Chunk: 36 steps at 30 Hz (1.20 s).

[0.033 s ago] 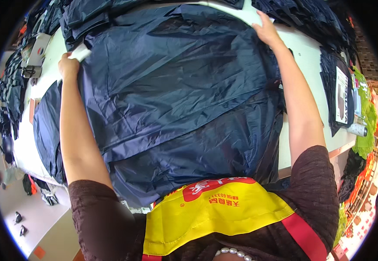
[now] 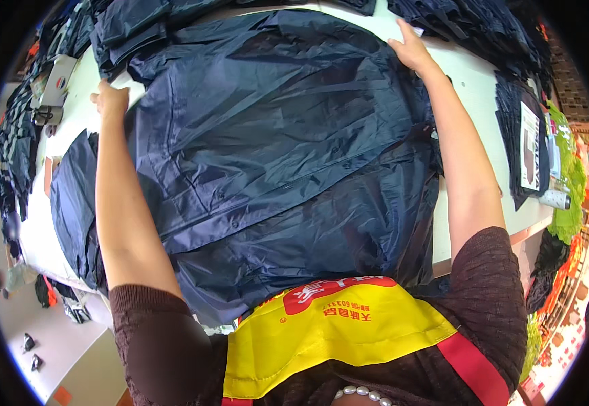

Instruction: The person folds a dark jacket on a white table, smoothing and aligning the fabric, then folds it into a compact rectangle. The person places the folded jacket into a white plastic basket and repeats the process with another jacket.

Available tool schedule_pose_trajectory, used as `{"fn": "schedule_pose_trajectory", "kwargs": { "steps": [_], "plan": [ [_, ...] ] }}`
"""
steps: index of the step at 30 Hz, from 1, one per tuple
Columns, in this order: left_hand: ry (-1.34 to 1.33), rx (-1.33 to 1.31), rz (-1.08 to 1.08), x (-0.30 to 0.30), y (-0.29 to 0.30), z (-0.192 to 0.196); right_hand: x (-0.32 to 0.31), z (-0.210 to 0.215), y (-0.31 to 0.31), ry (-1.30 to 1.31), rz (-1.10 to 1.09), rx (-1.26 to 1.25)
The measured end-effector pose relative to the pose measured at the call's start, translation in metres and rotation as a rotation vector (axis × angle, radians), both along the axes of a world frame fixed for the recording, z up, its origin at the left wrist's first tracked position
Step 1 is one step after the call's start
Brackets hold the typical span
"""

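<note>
Large navy raincoat (image 2: 274,149) spread flat over white table (image 2: 474,88), shiny wrinkled fabric, covers most of table centre, near hem hanging off the edge against person's yellow apron (image 2: 335,331); left hand (image 2: 110,100) at far left corner of the garment, fingers curled narrow, pinching the fabric edge where it meets the table; right hand (image 2: 411,49) at far right corner, palm down, fingers fairly flat and together, pressing on the fabric edge, cannot tell if thumb grips under it; both arms stretched out along the garment sides; stack of folded navy garments (image 2: 139,27) at far left of table, just beyond left hand; more dark folded pieces (image 2: 470,24) at far right; packaged garment with white card (image 2: 528,145) on right table edge, well apart from right hand; loose navy piece (image 2: 71,196) draped off left table edge
</note>
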<state>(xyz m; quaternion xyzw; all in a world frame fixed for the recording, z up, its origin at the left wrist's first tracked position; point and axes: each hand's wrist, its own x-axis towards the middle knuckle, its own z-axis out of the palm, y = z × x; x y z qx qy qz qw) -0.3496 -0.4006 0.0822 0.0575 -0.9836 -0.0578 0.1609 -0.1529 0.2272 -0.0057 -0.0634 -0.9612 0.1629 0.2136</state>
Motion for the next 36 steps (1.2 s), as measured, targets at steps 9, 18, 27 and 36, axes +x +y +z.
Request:
{"fn": "schedule_pose_trajectory", "kwargs": {
  "steps": [9,18,27,36],
  "plan": [
    [-0.549,0.524,-1.028,0.308,0.217,0.013,0.158,0.156,-0.107,-0.968,0.454,-0.287],
    [-0.502,0.552,-0.861,0.320,0.248,-0.053,0.176,0.084,-0.075,-0.632,0.231,-0.255],
    [-0.679,0.512,-0.729,0.300,0.253,-0.045,0.188,0.055,-0.080,-0.571,0.082,-0.213],
    [-0.933,0.138,-0.823,0.260,0.267,-0.050,0.164,0.055,-0.066,-0.855,-0.056,-0.402]
  ]
}}
